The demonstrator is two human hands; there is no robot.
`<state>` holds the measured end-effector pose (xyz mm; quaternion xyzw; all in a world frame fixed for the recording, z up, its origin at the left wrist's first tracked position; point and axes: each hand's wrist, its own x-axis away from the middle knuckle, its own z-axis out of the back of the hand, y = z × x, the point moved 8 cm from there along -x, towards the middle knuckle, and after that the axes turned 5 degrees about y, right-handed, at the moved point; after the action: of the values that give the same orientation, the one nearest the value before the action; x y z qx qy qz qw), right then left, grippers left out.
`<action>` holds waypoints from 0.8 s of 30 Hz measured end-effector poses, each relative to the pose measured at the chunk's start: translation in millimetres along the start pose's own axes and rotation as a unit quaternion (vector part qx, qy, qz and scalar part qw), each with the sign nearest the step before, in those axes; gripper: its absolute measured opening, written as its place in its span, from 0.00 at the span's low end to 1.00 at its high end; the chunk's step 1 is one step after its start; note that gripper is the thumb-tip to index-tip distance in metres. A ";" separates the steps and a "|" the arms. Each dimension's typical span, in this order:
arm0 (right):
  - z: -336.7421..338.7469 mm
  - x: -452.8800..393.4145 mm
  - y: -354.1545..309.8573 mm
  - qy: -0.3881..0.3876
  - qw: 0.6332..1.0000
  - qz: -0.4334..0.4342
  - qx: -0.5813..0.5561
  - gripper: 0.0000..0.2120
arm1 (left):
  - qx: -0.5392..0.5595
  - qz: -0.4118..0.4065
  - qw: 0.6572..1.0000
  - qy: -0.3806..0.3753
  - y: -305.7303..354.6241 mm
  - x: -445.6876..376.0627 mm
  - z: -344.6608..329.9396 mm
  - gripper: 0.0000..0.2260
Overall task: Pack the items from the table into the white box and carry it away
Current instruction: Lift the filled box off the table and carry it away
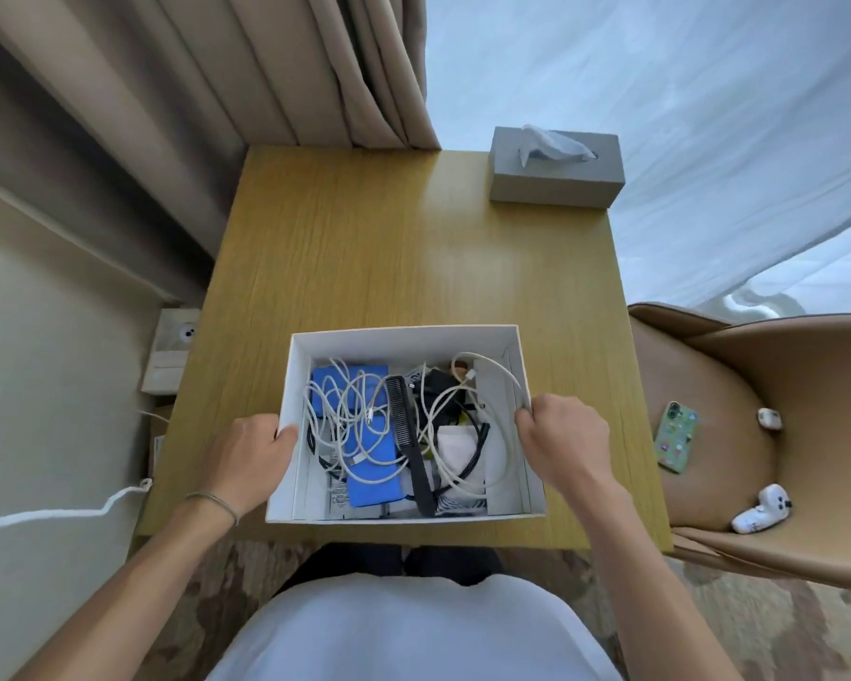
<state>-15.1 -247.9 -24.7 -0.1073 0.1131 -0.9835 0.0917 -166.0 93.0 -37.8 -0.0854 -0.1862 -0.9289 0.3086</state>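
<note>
The white box sits at the near edge of the wooden table. Inside lie tangled white cables, a blue flat item, a black comb and a black charger. My left hand grips the box's left wall, thumb over the rim. My right hand grips the right wall, fingers curled over its rim.
A grey tissue box stands at the table's far right corner. A tan chair to the right holds a phone, an earbud case and a white toy. Curtains hang behind; a wall is at left.
</note>
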 end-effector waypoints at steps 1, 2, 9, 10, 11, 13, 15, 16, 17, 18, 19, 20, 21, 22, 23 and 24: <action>3.6 2.1 1.9 0.008 1.000 -0.008 0.000 0.20 | 0.005 -0.007 1.000 0.002 3.2 -4.1 1.8 0.21; 6.5 4.9 3.8 0.016 1.000 -0.018 -0.003 0.20 | 0.008 -0.017 1.000 0.005 6.9 -9.0 3.7 0.21; 19.6 56.0 20.4 0.072 0.988 -0.133 -0.035 0.23 | -0.009 -0.170 0.985 0.006 43.9 -35.7 27.0 0.22; 20.4 69.2 21.7 0.084 0.984 -0.152 -0.048 0.24 | -0.014 -0.195 0.981 0.009 49.8 -36.8 30.5 0.22; 21.0 82.4 23.1 0.094 0.979 -0.170 -0.058 0.25 | -0.018 -0.220 0.975 0.010 55.2 -37.7 32.8 0.22; 20.0 110.4 26.3 0.106 0.970 -0.207 -0.068 0.25 | -0.020 -0.265 0.964 -0.004 64.4 -37.9 33.1 0.22; 16.3 140.9 28.5 0.109 0.960 -0.248 -0.076 0.24 | -0.017 -0.294 0.955 -0.017 73.4 -36.1 32.5 0.22; 14.5 156.3 30.7 0.109 0.953 -0.272 -0.079 0.23 | -0.020 -0.307 0.951 -0.024 79.0 -33.5 31.5 0.21; 13.1 172.1 33.0 0.110 0.946 -0.295 -0.081 0.22 | -0.025 -0.321 0.946 -0.031 85.1 -29.4 29.8 0.21; 11.9 188.1 35.1 0.114 0.939 -0.315 -0.084 0.22 | -0.031 -0.339 0.940 -0.037 92.3 -23.2 27.7 0.22; 10.1 205.0 37.5 0.121 0.931 -0.333 -0.092 0.22 | -0.039 -0.360 0.931 -0.043 100.6 -15.9 25.5 0.22; 7.8 223.0 40.1 0.129 0.921 -0.354 -0.103 0.22 | -0.047 -0.383 0.921 -0.050 109.6 -7.2 23.1 0.22; 5.1 241.7 42.8 0.137 0.909 -0.378 -0.113 0.22 | -0.049 -0.405 0.911 -0.058 119.0 2.6 20.2 0.22; 1.8 260.8 45.1 0.142 0.897 -0.403 -0.116 0.22 | -0.049 -0.427 0.900 -0.068 128.4 13.1 16.7 0.23; -2.1 279.9 47.4 0.145 0.885 -0.428 -0.115 0.21 | -0.049 -0.447 0.890 -0.079 136.9 24.3 12.3 0.23; -6.7 299.7 49.0 0.147 0.873 -0.451 -0.114 0.21 | -0.049 -0.467 0.878 -0.090 144.8 36.8 7.5 0.23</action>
<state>-296.8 -354.8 14.1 -0.0104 0.1761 -0.9027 -0.3924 -107.3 -31.1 21.6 -0.0875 -0.1855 -0.9614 -0.1833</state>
